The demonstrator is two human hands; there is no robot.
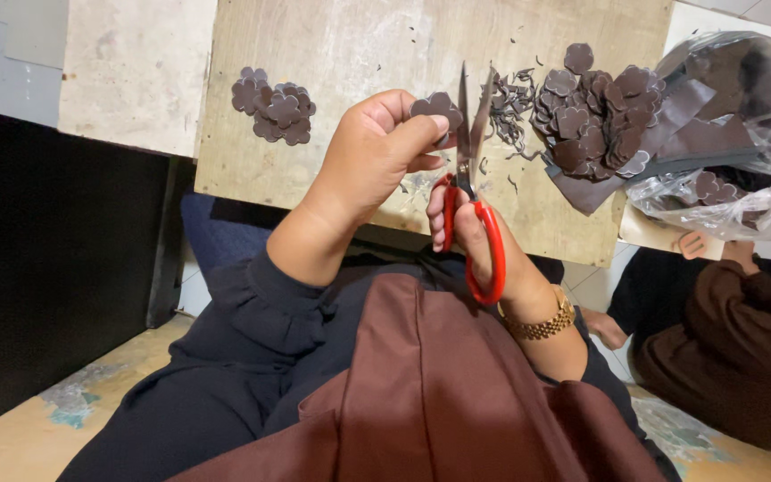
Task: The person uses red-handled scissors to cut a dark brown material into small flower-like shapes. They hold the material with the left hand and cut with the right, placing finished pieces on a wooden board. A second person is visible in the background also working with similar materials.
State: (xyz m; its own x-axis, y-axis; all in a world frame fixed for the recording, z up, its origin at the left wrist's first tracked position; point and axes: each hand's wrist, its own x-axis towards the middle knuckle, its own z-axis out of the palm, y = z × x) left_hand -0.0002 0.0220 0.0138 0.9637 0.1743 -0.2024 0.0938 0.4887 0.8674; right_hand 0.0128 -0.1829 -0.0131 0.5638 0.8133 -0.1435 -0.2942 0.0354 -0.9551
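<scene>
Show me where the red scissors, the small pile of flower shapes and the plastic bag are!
red scissors [484, 245], head view, on the red handle.
small pile of flower shapes [275, 104], head view, pile's middle.
plastic bag [760, 116], head view, clear crinkled side.

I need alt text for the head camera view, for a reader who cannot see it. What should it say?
Seen from above, a person's left hand holds a dark flower-shaped piece between the open blades of red-handled scissors gripped by the right hand. On the wooden board lie a small pile of cut flowers, a larger pile and a plastic bag.
</scene>
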